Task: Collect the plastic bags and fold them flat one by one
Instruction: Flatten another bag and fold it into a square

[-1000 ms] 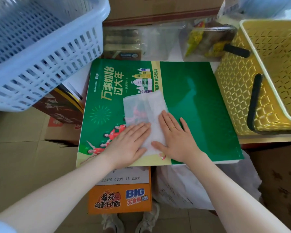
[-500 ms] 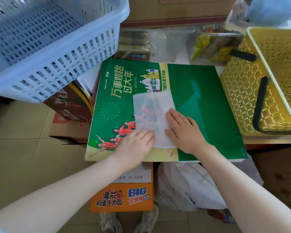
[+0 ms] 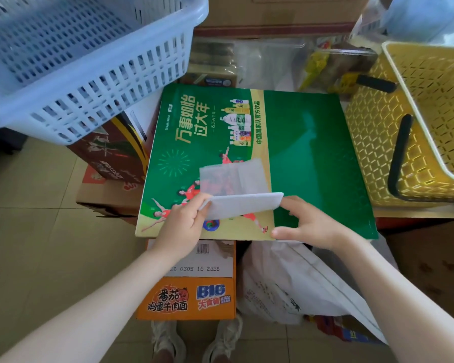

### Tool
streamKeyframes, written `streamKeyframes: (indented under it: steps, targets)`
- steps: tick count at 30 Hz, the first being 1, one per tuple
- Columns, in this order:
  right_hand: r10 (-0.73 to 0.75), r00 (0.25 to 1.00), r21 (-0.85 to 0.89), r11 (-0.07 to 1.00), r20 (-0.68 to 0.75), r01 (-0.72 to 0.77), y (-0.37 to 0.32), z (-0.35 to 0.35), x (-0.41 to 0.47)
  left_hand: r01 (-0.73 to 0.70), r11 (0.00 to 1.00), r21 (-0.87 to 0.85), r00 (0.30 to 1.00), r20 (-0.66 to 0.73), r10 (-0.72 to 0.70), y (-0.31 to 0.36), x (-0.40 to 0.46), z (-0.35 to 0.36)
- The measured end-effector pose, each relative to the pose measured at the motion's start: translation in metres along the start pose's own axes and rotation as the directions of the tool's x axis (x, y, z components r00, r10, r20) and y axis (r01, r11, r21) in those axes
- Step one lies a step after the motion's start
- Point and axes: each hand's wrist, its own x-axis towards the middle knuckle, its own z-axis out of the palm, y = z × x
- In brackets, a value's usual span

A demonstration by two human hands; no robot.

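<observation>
From the head camera, the translucent plastic bag (image 3: pixel 233 187) is lying on the near half of the green carton (image 3: pixel 312 158), and its near edge is now coming up off the carton. Half a second ago both palms were pressing it flat; now both hands are lifting that near edge and folding it over toward the far side. The left hand (image 3: pixel 184 224) is pinching the left corner of the raised flap between thumb and curled fingers. The right hand (image 3: pixel 307 226) is holding the right corner, fingertips at the flap and thumb stretching out along the carton's near edge. The folded strip is showing whiter and thicker than the flat part beyond it, which is staying down on the carton's printed picture.

Around the carton: the blue basket (image 3: pixel 84 74) is sitting at its far left, the yellow basket (image 3: pixel 417 121) is right beside its right edge, and the orange box (image 3: pixel 186 297) is standing below its near edge, next to a white sack (image 3: pixel 286 284). The camera is sitting a touch closer and more to the left than before, so the carton is filling more of the view.
</observation>
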Motion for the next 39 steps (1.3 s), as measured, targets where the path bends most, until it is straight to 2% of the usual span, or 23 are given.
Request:
streamKeyframes:
  steps: [1,3,6,9,14,20,22,25,26,28,30,32,34,37,38,39]
  targets:
    - [0.015,0.995,-0.041,0.999,-0.095,-0.019,0.005,0.007,0.004,0.015,1.000,-0.010,1.000,-0.006,-0.015,0.001,-0.001,0.002]
    - [0.042,0.950,-0.012,0.999,-0.308,-0.048,0.008,0.020,0.015,0.078,0.996,-0.034,0.997,0.003,-0.078,0.003,0.000,0.006]
    - [0.160,0.882,0.078,0.987,-0.444,-0.139,0.000,0.032,0.029,0.234,0.972,0.004,0.972,-0.012,-0.234,0.004,0.007,0.011]
    - [0.232,0.832,0.043,0.969,-0.504,-0.243,-0.003,0.035,0.043,0.308,0.951,0.022,0.950,-0.063,-0.306,0.000,0.015,0.014]
    - [0.338,0.759,0.009,0.916,-0.557,-0.401,-0.011,0.033,0.058,0.313,0.945,0.095,0.947,-0.111,-0.303,-0.002,0.034,0.019]
    - [0.361,0.750,-0.142,0.847,-0.555,-0.513,-0.010,0.028,0.070,0.310,0.872,0.379,0.951,-0.102,-0.293,0.004,0.048,0.022]
    - [0.362,0.753,-0.174,0.832,-0.550,-0.527,-0.009,0.028,0.073,0.259,0.825,0.502,0.965,-0.095,-0.246,0.006,0.048,0.022]
    - [0.349,0.763,-0.240,0.806,-0.544,-0.541,-0.010,0.026,0.076,0.055,0.792,0.608,0.987,-0.155,0.050,-0.001,0.047,0.028]
    - [0.348,0.766,-0.263,0.795,-0.540,-0.546,-0.011,0.025,0.077,-0.059,0.776,0.627,0.980,-0.112,0.164,-0.002,0.048,0.031]
    - [0.350,0.772,-0.300,0.774,-0.531,-0.557,-0.013,0.023,0.080,-0.307,0.703,0.641,0.940,0.089,0.330,-0.004,0.052,0.034]
    - [0.350,0.777,-0.328,0.759,-0.523,-0.563,-0.014,0.022,0.083,-0.411,0.691,0.595,0.912,0.266,0.313,-0.008,0.053,0.035]
    - [0.360,0.781,-0.356,0.738,-0.511,-0.573,-0.015,0.021,0.086,-0.388,0.716,0.581,0.911,0.359,0.202,-0.013,0.053,0.032]
    - [0.388,0.767,-0.364,0.710,-0.511,-0.602,-0.019,0.019,0.089,-0.362,0.729,0.581,0.906,0.403,0.130,-0.020,0.051,0.028]
    - [0.447,0.709,-0.293,0.691,-0.546,-0.661,-0.020,0.017,0.091,-0.330,0.733,0.595,0.907,0.414,0.072,-0.028,0.047,0.018]
    - [0.418,0.697,-0.298,0.688,-0.583,-0.662,-0.021,0.019,0.089,-0.318,0.735,0.599,0.911,0.407,0.063,-0.030,0.046,0.016]
    - [0.310,0.694,-0.341,0.697,-0.650,-0.631,-0.020,0.023,0.086,-0.312,0.735,0.603,0.913,0.405,0.055,-0.030,0.045,0.015]
